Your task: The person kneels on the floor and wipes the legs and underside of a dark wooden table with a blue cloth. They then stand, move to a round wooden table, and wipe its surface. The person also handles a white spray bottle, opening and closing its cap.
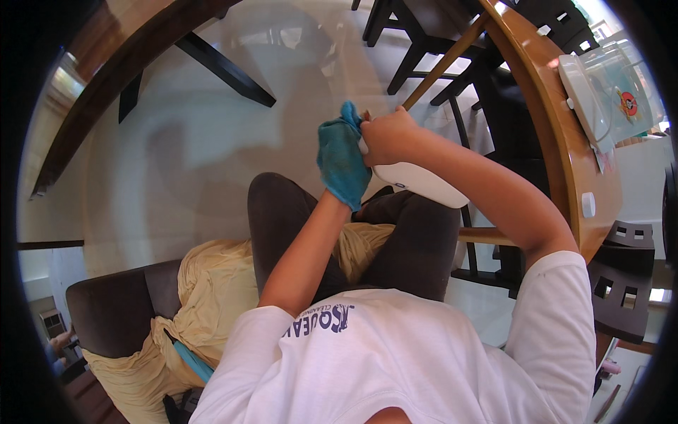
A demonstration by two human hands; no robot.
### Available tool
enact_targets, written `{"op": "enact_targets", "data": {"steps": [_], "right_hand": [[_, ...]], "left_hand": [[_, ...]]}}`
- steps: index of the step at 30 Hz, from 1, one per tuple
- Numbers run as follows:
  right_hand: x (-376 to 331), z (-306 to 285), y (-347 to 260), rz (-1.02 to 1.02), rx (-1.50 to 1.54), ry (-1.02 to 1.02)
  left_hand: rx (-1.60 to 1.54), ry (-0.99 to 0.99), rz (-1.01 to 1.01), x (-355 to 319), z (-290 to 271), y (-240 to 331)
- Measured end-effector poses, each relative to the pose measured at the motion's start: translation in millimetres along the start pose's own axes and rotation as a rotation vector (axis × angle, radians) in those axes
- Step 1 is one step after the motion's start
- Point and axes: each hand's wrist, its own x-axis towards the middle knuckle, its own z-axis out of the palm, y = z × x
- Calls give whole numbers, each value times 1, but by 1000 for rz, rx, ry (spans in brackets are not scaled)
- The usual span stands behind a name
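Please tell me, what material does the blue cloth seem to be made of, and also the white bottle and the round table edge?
The blue cloth looks like soft microfibre: matt, fuzzy, folding limply over the left hand. The white bottle in the right hand seems to be smooth plastic with a slight sheen. The table edge looks like varnished wood, warm brown with glossy highlights.

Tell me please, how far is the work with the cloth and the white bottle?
Nothing looks finished yet. In hand: the right hand grips a white spray bottle, nozzle end against the teal cloth that covers the left hand. No wetness can be seen. The wooden table edge beside them is not being touched, so any wiping is left.
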Motion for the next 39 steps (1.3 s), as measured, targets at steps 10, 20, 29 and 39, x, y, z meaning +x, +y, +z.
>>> {"op": "enact_targets", "data": {"steps": [10,20,29,39], "right_hand": [[-22,12,1,45,278,385],[-40,24,-2,81,391,378],[2,119,43,359,983,822],[60,246,125,639,952,734]], "left_hand": [[-125,3,-149,10,12,49],[161,-27,-96,10,51,74],[1315,-253,531,28,-40,40],[1040,178,-311,13,-102,-6]]}}
